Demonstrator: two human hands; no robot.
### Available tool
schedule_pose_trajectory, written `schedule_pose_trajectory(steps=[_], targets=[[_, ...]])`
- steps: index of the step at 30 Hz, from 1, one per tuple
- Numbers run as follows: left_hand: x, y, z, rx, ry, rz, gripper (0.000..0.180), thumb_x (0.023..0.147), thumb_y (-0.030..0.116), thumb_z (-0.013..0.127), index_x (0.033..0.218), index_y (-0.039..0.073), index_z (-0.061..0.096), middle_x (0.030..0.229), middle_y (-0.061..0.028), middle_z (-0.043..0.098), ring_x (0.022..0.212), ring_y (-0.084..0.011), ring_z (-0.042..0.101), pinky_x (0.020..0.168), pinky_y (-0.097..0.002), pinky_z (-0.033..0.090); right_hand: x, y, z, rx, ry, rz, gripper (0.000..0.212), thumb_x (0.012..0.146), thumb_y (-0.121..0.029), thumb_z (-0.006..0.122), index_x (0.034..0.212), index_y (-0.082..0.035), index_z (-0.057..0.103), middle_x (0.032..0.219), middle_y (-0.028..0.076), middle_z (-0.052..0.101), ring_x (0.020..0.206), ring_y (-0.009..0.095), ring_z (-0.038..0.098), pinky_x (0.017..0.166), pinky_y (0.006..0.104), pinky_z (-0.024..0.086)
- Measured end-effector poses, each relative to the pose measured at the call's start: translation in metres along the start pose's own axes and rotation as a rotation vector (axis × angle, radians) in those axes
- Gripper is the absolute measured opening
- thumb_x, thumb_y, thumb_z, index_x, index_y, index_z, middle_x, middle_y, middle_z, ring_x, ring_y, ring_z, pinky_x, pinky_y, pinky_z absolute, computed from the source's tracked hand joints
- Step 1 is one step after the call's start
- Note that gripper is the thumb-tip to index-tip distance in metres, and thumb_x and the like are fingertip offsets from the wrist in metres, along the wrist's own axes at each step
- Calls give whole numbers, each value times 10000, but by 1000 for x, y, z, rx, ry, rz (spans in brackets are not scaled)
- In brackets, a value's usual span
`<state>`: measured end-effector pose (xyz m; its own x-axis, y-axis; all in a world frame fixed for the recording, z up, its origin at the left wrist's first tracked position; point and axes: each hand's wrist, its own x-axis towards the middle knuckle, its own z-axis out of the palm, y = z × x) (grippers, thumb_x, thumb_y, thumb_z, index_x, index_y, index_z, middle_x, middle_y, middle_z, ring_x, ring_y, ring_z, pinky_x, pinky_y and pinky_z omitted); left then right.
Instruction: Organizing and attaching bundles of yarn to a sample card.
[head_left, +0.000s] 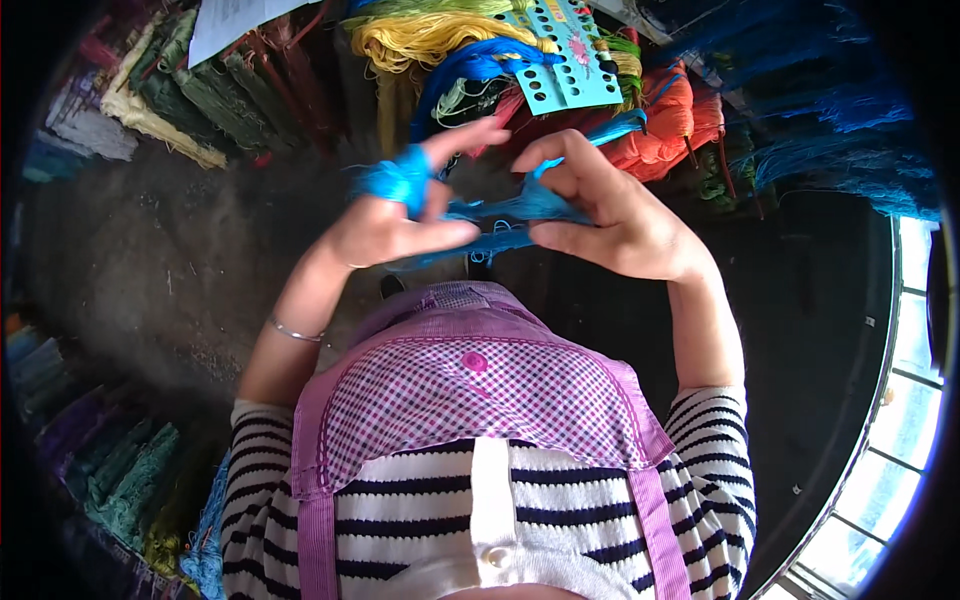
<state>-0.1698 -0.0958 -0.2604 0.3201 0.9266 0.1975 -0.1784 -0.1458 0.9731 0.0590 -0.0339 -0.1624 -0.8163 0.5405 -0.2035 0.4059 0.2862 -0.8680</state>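
Note:
My left hand point(395, 215) has bright blue thread point(400, 178) wound around its fingers, the index finger pointing out to the right. My right hand point(610, 205) pinches the same blue thread point(520, 208), which stretches between both hands in front of my chest. The two hands are close together, thumbs nearly touching over the loose strands.
Skeins of yellow point(430, 38), blue point(470, 65) and orange thread point(665, 125) lie beyond my hands, with a turquoise punched card point(565, 55) on top. Green and cream bundles point(190, 85) sit at upper left, blue yarn point(840, 140) at right, more skeins at lower left point(120, 470). Dark floor point(150, 270).

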Motion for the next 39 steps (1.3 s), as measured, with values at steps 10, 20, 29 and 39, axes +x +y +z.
schedule_pose_trajectory(steps=[10, 20, 29, 39], targets=[[-12, -12, -28, 14, -15, -132, 201, 960, 139, 515, 814, 7, 554, 745, 4, 518, 716, -66, 476, 644, -236, 405, -37, -12, -8, -335, 207, 122, 243, 807, -116, 699, 995, -36, 567, 763, 93, 608, 672, 197, 617, 598, 316, 463], [-50, -65, -98, -21, 475, -391, 266, 903, 347, 635, 748, 134, 599, 632, 109, 423, 544, 14, 336, 482, -177, 229, -105, 6, -63, 290, 736, 229, 145, 886, -115, 592, 775, -20, 583, 602, -65, 410, 514, 15, 284, 472, 202, 172], [-66, -82, -139, 92, 1007, -402, 364, 878, 379, 656, 621, 211, 461, 569, 108, 395, 466, 9, 282, 430, -195, 168, -213, 35, -221, 303, 1152, -19, 125, 936, -148, 574, 940, -27, 606, 593, -61, 380, 499, 23, 272, 461, 211, 203], [0, -42, -51, 184, 787, -174, 259, 928, 239, 575, 1024, 29, 692, 956, -52, 679, 692, -36, 506, 587, -192, 351, -95, -4, -159, 114, 1073, -95, 165, 937, -155, 565, 1014, -17, 616, 885, 41, 614, 790, 105, 551, 737, 232, 422]])
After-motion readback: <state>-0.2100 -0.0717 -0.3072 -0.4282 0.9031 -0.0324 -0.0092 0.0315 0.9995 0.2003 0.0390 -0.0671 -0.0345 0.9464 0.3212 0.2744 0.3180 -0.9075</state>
